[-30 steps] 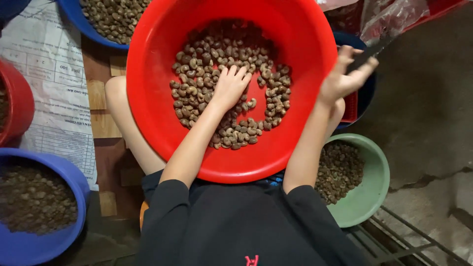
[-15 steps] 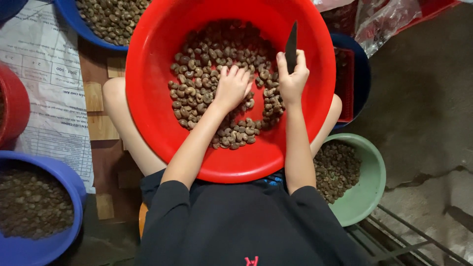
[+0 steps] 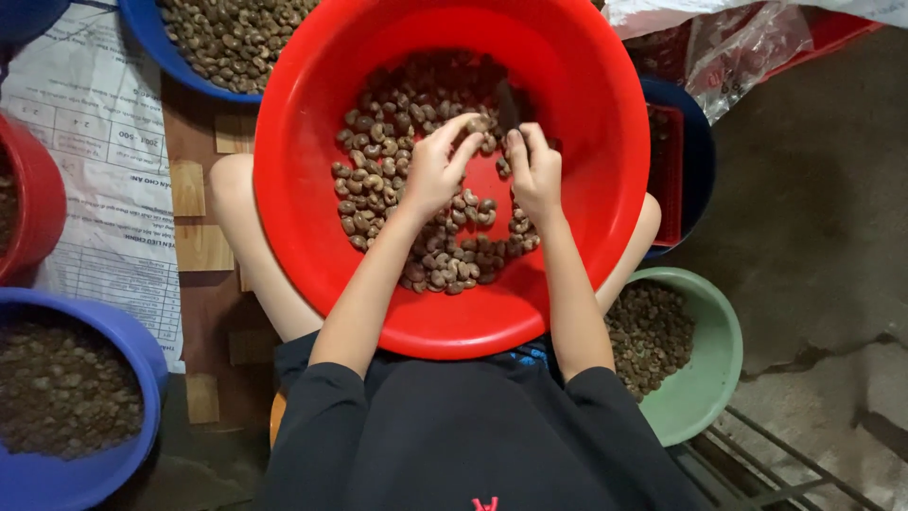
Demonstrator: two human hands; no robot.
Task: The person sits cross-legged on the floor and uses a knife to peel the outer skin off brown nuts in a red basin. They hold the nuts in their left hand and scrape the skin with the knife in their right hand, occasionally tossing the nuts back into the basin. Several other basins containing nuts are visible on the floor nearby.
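both hands down in the big red basin (image 3: 312,237) resting on the lap, right over the heap of brown nuts (image 3: 416,227) in its middle. left hand (image 3: 430,170) pinching one nut (image 3: 478,124) between thumb and fingertips, other fingers loosely curled. right hand (image 3: 534,170) closed around a dark blade (image 3: 507,102), its tip poking up just past the fingers and nearly touching that pinched nut. probably light, hard, curved little things with a smooth shell, so likely to roll or squirt out of a loose pinch; best gripped across the fat middle with the seam facing the blade, thumb kept off the cutting line. looks like a stiff shell needing a firm push, so a slip toward the left fingers seems the real risk. basin itself probably bendy plastic, not heavy with this little in it. around it: blue tub (image 3: 165,43) of similar nuts up top left, another blue tub (image 3: 113,378) with darker bits at lower left, green bowl (image 3: 705,378) of brown pieces at lower right, sliver of a red bucket (image 3: 43,199) on the left edge. flat white printed sheet (image 3: 109,161) with ruled boxes and small dark print lying on the floor at left, under the tubs. crinkly clear plastic bag (image 3: 747,52) with a bit of red showing through, top right, beside a small red crate (image 3: 667,170) sitting in a dark blue tub.
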